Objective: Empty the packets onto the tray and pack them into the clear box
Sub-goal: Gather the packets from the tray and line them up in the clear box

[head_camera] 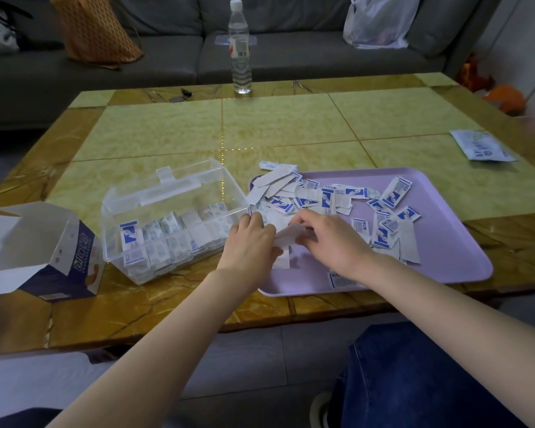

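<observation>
A lilac tray point(445, 267) lies on the table with several small white-and-blue packets point(393, 188) scattered over it. Left of it stands a clear box point(173, 230), lid tipped open at the back, with several packets stacked upright inside. My left hand point(247, 242) and my right hand point(331, 239) meet over the tray's left part, between them a small bunch of white packets point(286, 237). Both hands pinch that bunch; its lower end hangs below the fingers.
An opened purple-and-white carton point(59, 261) lies at the left of the table. A flat white pouch point(482, 145) rests at the right edge. A water bottle point(240, 47) stands at the far edge, with a grey sofa behind.
</observation>
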The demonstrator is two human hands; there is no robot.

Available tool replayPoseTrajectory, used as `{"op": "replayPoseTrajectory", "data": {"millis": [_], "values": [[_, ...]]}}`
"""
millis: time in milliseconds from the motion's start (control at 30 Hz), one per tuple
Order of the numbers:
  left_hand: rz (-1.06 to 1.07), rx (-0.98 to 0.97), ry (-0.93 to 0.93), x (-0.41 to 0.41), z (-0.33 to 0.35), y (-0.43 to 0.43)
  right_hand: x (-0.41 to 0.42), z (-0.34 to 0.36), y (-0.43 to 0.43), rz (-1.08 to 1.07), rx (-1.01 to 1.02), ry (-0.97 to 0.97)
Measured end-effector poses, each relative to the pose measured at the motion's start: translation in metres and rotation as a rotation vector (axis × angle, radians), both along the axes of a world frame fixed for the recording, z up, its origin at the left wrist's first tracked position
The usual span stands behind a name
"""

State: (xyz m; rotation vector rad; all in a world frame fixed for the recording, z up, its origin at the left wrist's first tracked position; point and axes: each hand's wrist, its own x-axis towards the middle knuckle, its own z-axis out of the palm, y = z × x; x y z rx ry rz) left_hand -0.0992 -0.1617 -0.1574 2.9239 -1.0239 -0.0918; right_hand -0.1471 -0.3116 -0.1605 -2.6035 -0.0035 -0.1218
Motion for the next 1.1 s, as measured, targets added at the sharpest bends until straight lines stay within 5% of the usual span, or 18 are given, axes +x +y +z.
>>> {"op": "replayPoseTrajectory", "data": {"millis": [167,333,533,1100], "values": [[-0.031,0.051,0.044,-0.005,-0.008,0.000,-0.007,-0.018,-0.001,-0.113,0.110,0.144],[-0.066,0.113,-0.019,-0.009,-0.016,-0.007,-0.008,-0.022,0.011,-0.041,0.208,0.084],[0.050,-0.061,-0.036,-0.008,-0.014,-0.005,-0.007,-0.019,0.013,-0.016,0.071,0.018],[-0.070,-0.026,-0.029,-0.014,-0.026,-0.003,-0.009,-0.032,0.021,0.088,-0.122,0.070]]}}
